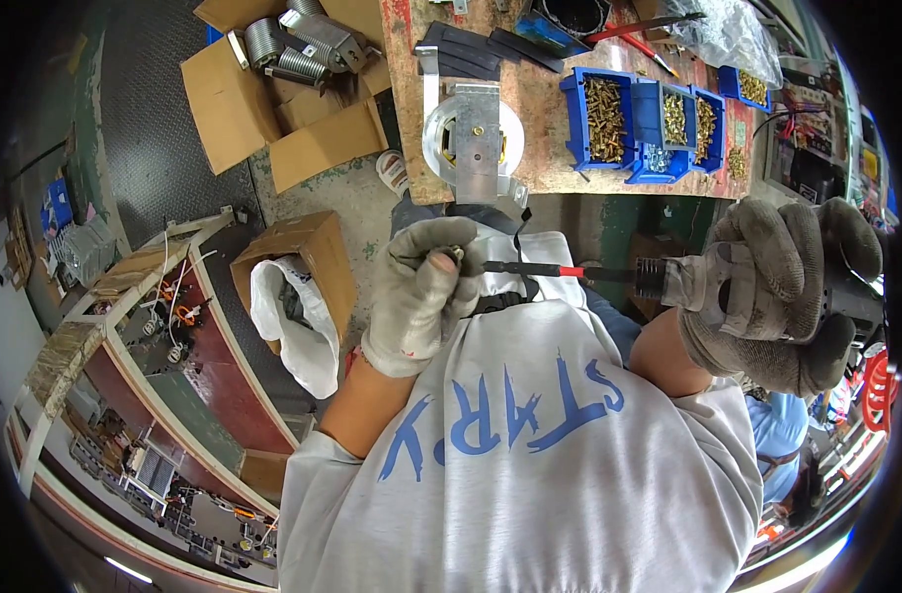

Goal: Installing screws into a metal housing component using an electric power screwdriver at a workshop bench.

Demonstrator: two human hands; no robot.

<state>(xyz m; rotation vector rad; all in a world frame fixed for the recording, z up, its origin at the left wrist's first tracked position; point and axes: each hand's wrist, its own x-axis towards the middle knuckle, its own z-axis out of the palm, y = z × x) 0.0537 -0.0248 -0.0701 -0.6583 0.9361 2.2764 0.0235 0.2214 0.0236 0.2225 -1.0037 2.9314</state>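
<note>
Tool shaft [530, 269], long, thin and black (red-banded midway)

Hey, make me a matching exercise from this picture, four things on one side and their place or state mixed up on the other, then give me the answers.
Things:
1. Right hand
2. Blue bins
3. Left hand
4. White bag

Places and states:
A. Pinching a small brass-coloured piece
B. Hanging over the side of a cardboard box
C. Gripping a long-shafted driver
D. On the workbench, holding small hardware

Right pairs: 1-C, 2-D, 3-A, 4-B
</note>
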